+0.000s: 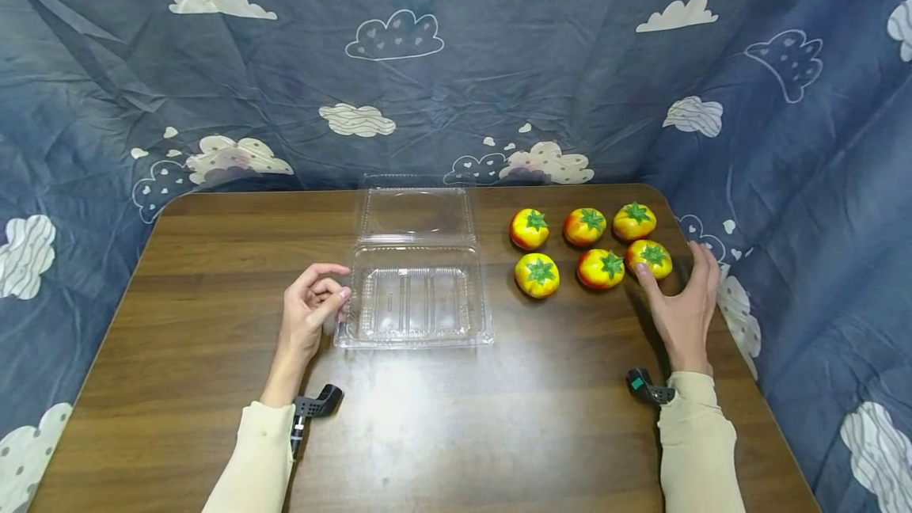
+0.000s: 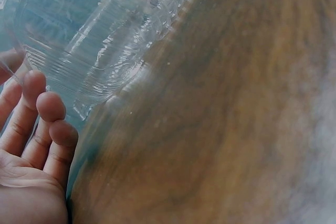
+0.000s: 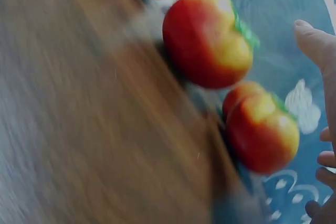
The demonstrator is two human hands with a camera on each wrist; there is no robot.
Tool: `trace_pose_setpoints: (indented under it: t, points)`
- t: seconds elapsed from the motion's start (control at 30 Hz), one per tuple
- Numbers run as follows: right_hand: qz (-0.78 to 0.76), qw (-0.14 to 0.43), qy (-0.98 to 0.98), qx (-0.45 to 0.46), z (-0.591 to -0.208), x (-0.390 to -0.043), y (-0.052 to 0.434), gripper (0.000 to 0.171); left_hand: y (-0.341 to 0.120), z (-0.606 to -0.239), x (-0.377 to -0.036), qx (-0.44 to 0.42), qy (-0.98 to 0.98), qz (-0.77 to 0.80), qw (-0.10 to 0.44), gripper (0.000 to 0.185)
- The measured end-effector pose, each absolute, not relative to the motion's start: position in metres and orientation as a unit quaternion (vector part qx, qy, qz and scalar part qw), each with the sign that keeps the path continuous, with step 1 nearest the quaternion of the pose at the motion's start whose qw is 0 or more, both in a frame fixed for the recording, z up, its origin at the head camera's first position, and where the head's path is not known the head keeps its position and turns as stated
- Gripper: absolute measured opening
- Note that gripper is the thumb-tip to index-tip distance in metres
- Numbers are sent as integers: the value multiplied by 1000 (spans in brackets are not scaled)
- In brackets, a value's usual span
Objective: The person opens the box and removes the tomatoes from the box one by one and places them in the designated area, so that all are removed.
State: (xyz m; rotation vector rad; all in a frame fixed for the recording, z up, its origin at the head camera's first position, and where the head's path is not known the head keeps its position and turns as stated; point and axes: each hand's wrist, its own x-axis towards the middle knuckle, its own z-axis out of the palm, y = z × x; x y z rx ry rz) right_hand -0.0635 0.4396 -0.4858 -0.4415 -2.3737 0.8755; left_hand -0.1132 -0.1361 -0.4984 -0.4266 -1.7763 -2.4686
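A: What is each hand doing?

B: The left hand (image 1: pixel 308 309) is resting on the table (image 1: pixel 214 275) with loosely curled fingers (image 2: pixel 51 107) touching the left edge of the clear clamshell container (image 1: pixel 416 299), gripping nothing. The right hand (image 1: pixel 682 305) is lying spread, fingers apart, its fingertips touching the nearest tomato (image 1: pixel 649 258); nothing is being clamped.

A: What is the container holding?

B: Nothing. It is sitting at table centre, its lid (image 1: pixel 416 210) lying open behind the tray.

A: What are the wrist views adding?

B: The left wrist view is showing the ribbed plastic wall (image 2: pixel 105 51) just beside the fingertips. The right wrist view, blurred, is showing two tomatoes close up, one (image 3: pixel 262 135) beside the fingers.

A: What is surrounding them?

B: Five more tomatoes (image 1: pixel 563 248) are sitting in two rows between container and right hand. A cloud-print cloth (image 1: pixel 456 62) is hanging behind.
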Motion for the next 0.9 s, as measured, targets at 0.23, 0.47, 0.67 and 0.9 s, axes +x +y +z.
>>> trace_pose_setpoints:
  t: [0.23, 0.47, 0.67, 0.9]
  points:
    - [313, 298, -897, -92, -471, -64, 416, 98, -138, -497, -113, -147, -586, -796, 33, 31]
    - [290, 288, -912, -27, -465, -65, 392, 102, -136, -497, -116, -144, -582, -799, 34, 31]
    - [262, 242, -934, 17, -467, -64, 370, 107, -135, -497, -115, -148, -579, -801, 37, 31]
    - [217, 190, -957, 40, -473, -64, 346, 111, -133, -495, -117, -155, -576, -802, 32, 31]
